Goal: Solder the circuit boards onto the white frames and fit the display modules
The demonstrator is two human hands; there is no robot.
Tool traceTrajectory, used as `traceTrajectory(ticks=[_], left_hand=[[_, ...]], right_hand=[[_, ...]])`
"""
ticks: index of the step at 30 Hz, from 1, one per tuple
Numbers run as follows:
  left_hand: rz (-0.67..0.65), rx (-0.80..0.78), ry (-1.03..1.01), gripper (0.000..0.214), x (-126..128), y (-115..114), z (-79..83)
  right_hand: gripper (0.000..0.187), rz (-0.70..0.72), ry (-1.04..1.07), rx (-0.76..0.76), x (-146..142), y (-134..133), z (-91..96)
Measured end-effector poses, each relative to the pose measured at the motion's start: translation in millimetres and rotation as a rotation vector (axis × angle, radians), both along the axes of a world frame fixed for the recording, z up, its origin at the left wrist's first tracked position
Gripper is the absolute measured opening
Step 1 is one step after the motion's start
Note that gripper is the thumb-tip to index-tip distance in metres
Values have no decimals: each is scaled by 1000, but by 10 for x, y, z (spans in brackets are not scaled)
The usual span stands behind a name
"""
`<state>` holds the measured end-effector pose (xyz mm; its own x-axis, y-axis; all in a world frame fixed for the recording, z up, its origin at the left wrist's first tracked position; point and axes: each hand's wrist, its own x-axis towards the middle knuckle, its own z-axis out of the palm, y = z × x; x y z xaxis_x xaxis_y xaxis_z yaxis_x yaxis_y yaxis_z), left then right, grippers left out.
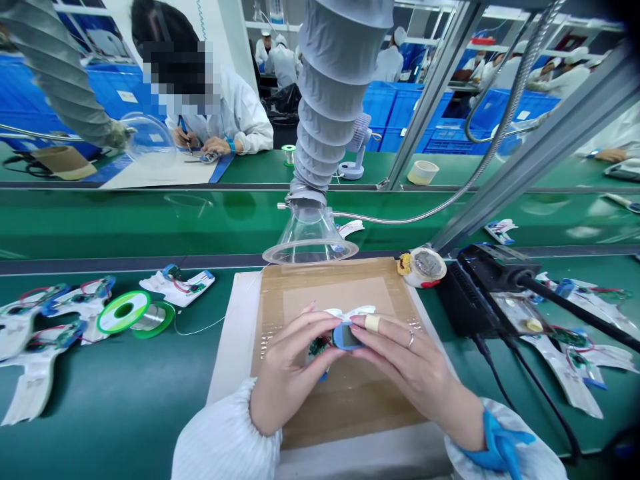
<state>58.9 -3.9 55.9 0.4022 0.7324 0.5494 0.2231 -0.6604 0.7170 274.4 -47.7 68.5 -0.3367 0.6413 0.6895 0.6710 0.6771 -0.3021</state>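
Over the cardboard, both my hands hold one white plastic housing with a small blue-framed screen (347, 337) and a green circuit board. My left hand (295, 363) is closed on its left side, thumb below and fingers along the top. My right hand (405, 357), with a ring and a taped finger, pinches the right side near the screen. The fingers hide much of the housing. Beneath lies a brown cardboard sheet (370, 407) on a white board (227, 347). A clear fume hood (310, 240) on a grey duct hangs just beyond my hands.
Similar housings with wires lie left (35, 373) and right (565, 373). A solder wire spool (133, 313) stands at left, another white housing (177, 287) behind it. A black soldering station (465, 300) with cables and a tape roll (425, 267) are at right. A co-worker (235, 113) sits opposite.
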Motion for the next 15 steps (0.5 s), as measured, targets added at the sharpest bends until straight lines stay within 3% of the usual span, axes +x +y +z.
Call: traceTrajectory(ticks=[5,12,15], left_hand=[[-6,-13,-6,26,6,-18,20],[-37,106,61,26,5,-58,24],[-49,131,96,25,7,-77,14]], right_hand=[[42,58,73,-7,44,-2,-21],[19,13,172,-133,56,43,10],[9,17,140,-256,43,51,45]])
